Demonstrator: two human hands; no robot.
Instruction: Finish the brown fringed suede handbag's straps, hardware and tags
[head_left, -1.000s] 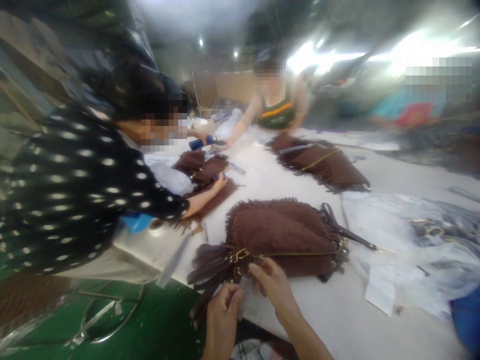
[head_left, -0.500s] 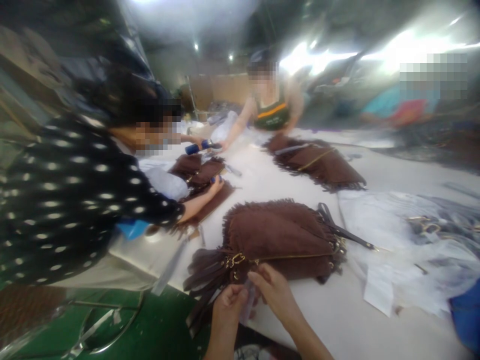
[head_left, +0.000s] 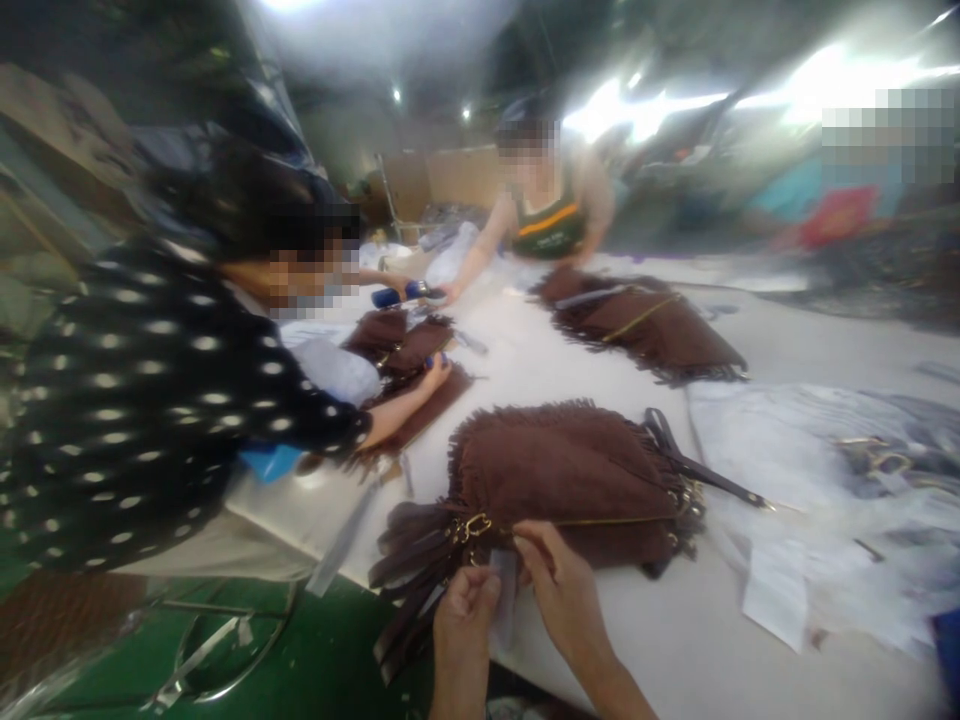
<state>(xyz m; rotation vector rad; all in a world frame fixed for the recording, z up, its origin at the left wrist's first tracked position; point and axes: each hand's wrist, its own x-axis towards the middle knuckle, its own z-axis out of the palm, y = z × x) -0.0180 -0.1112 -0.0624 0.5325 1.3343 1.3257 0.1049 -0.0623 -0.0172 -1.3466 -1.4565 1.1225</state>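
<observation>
A brown fringed suede bag (head_left: 559, 470) with a gold zipper and clasp lies on the white table (head_left: 675, 620) just beyond my hands. My left hand (head_left: 463, 610) and my right hand (head_left: 559, 585) are both pinched on a small pale strip (head_left: 504, 598) held between them, right below the bag's gold clasp (head_left: 471, 526). Dark tassels (head_left: 409, 580) hang off the bag's left end over the table edge. A dark strap (head_left: 705, 470) trails from the bag's right end.
A person in a black dotted top (head_left: 142, 400) leans over another brown bag (head_left: 409, 365) at the left. A second person (head_left: 551, 215) sits at the far side by a third fringed bag (head_left: 645, 325). Clear plastic wrapping (head_left: 825, 480) lies at the right. Green floor shows below left.
My hands have stayed pinched on the pale strip and shifted slightly right beneath the clasp. The view has swayed a little; the others have hardly moved.
</observation>
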